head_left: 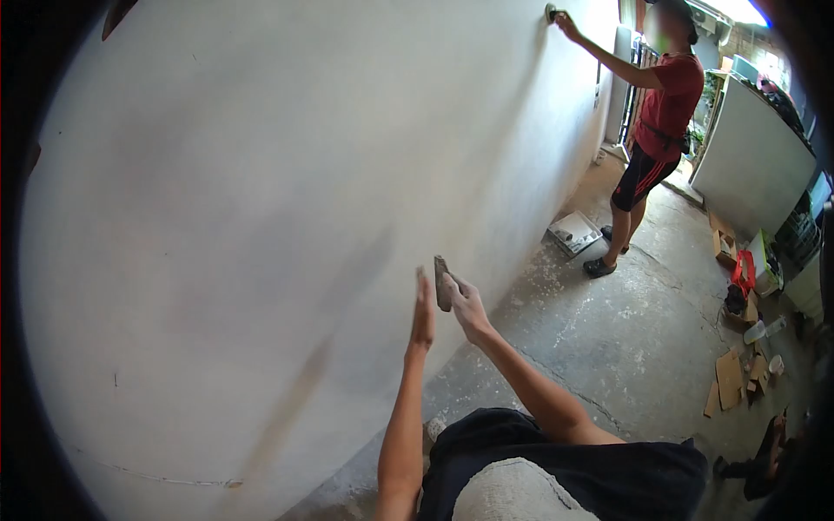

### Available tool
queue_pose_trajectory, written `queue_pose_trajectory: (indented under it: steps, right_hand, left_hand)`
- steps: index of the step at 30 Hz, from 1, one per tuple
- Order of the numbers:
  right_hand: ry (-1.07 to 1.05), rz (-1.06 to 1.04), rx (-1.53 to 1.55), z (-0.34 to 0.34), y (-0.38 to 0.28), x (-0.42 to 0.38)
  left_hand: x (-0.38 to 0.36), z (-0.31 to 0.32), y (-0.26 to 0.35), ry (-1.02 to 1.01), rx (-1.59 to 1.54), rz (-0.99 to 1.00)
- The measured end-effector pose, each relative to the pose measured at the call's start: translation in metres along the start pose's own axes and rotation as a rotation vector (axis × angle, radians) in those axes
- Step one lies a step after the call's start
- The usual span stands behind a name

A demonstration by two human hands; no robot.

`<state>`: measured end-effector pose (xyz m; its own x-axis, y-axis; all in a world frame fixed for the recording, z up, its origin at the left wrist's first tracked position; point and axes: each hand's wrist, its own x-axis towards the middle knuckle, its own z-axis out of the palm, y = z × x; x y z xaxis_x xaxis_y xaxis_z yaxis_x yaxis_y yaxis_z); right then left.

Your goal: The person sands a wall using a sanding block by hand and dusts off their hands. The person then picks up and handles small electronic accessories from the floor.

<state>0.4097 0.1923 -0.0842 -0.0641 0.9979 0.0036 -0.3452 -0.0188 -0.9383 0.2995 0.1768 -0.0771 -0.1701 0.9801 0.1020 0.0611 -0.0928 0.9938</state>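
Note:
My left hand [424, 314] is raised in front of the white wall [261, 217], palm turned inward, its fingers stretched upward with nothing held. Just to its right, my right hand [466, 306] grips a narrow grey-brown block [443, 285], which stands nearly upright between the two palms. A small gap shows between the block and my left hand. What the block is cannot be made out. Soft shadows of the arms fall on the wall.
A person in a red shirt [682, 91] stands at the upper right, one hand holding a round tool [551, 13] at the wall. A tray [574, 234] lies by that person's feet. Cardboard pieces [729, 379] and a red item [744, 271] are on the right.

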Motion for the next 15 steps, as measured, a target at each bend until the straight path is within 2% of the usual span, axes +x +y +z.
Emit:
queue_pose_trajectory:
  steps: [3,7,10,11,12,13,15]
  right_hand:
    - [-0.061,0.04,-0.044,-0.019,-0.019,-0.002]
    - [-0.208,0.13,0.057,-0.019,-0.045,-0.023]
    - [-0.14,-0.013,0.083,-0.017,-0.038,-0.026]
    - [-0.097,-0.091,0.096,-0.016,-0.039,-0.032]
    - [-0.14,-0.091,0.078,-0.015,-0.041,-0.039]
    - [-0.16,-0.164,-0.111,-0.019,-0.026,-0.038]
    - [-0.161,-0.199,-0.177,-0.02,-0.007,-0.042]
  left_hand:
    - [0.004,-0.009,0.032,-0.022,-0.015,-0.079]
    - [0.006,-0.005,0.041,-0.162,0.064,-0.181]
    - [0.005,0.013,0.033,-0.101,-0.305,-0.149]
    - [0.003,0.021,0.033,-0.103,-0.306,-0.15]
    - [-0.002,0.03,0.042,-0.085,-0.462,-0.138]
    - [-0.004,0.037,0.049,-0.066,-0.62,-0.126]
    - [-0.004,0.049,0.054,-0.048,-0.638,-0.143]
